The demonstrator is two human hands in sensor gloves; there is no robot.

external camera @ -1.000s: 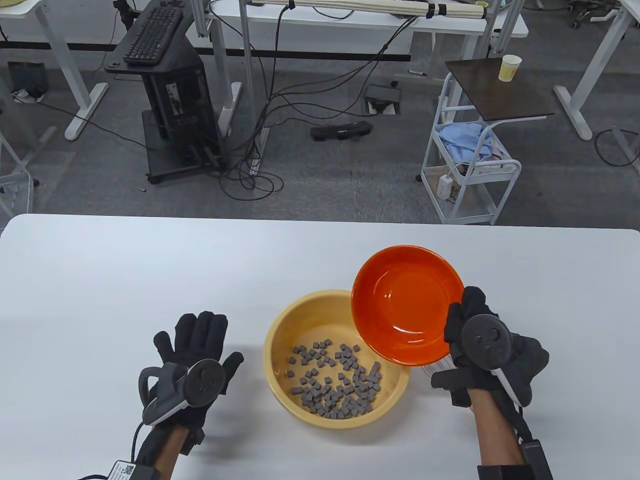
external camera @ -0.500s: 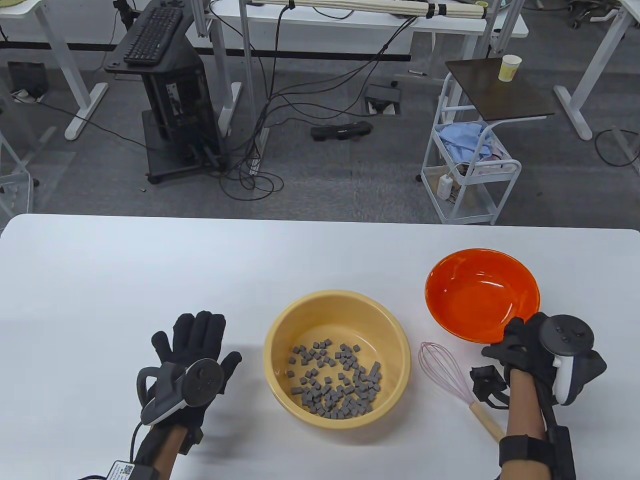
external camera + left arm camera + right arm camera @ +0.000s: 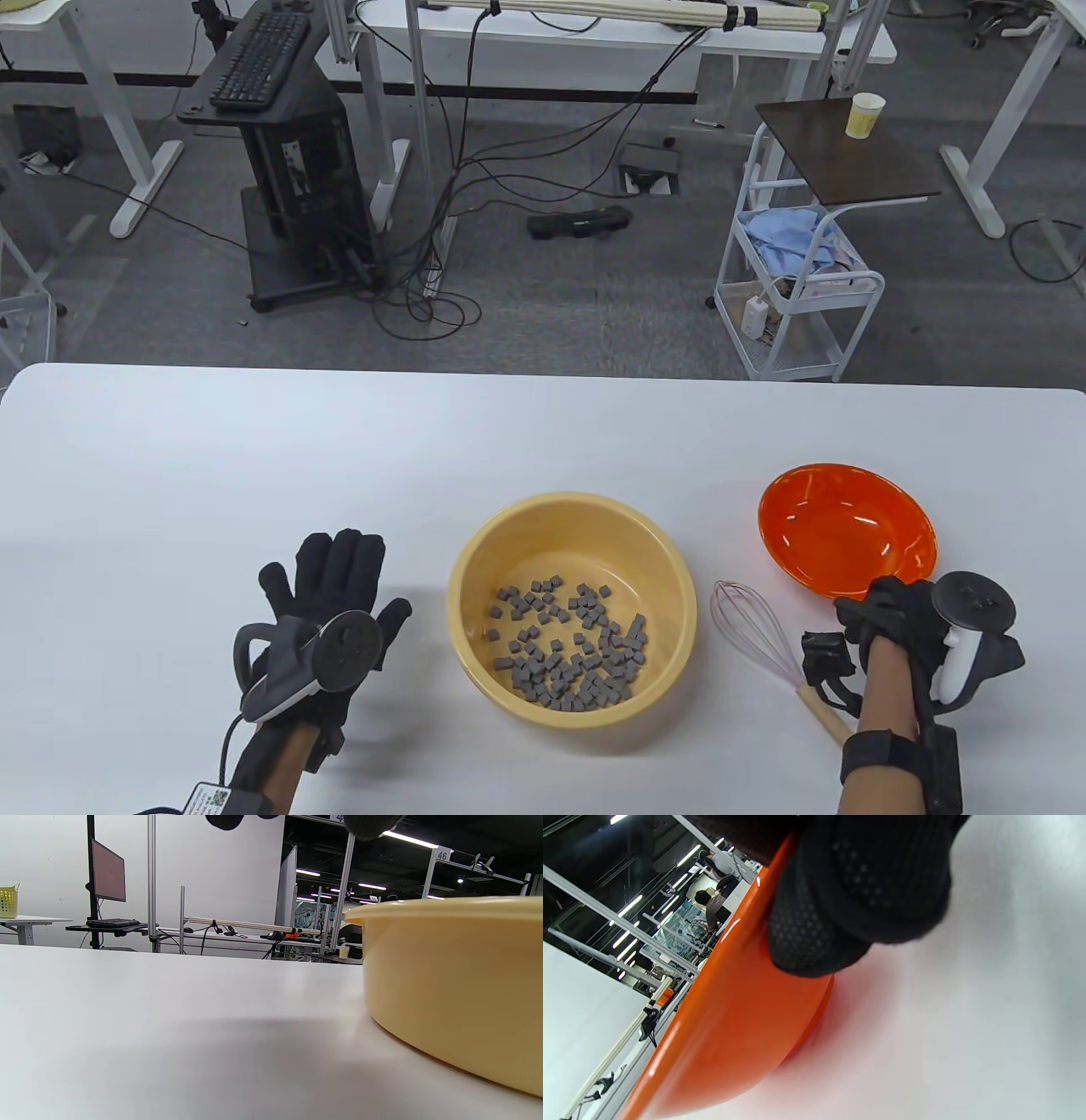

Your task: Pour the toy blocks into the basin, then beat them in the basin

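The gloved left hand (image 3: 327,586) lies flat and empty beside the round yellow plastic basin (image 3: 475,671) — which holds the small grey toy blocks (image 3: 568,649). The pink wire whisk (image 3: 759,641) lies unused; the right hand (image 3: 891,615) grips the glossy orange bowl (image 3: 848,526) by its rim — apparently setting it aside.

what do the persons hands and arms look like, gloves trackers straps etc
Both hands wear black knit gloves with dotted grip texture on the fingers. The left hand carries a grey-and-white tracker with a round dark disc; a cable and a white QR label sit at its wrist. The right hand has a black-and-white tracker and black forearm straps.
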